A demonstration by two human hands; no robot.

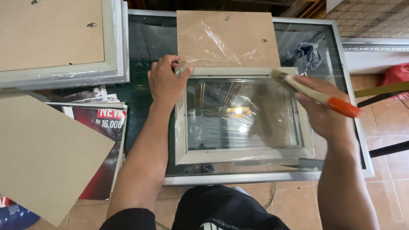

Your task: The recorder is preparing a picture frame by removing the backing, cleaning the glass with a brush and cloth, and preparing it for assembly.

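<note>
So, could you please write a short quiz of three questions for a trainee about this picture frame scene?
1. True or false: the left hand rests on the top left corner of the pale grey rectangular picture frame.
2. What does the right hand hold?
A. scissors
B. orange-handled brush
C. hammer
3. What lies just beyond the frame: a brown ____ board under clear plastic film?

Key: 1 true; 2 B; 3 backing
</note>
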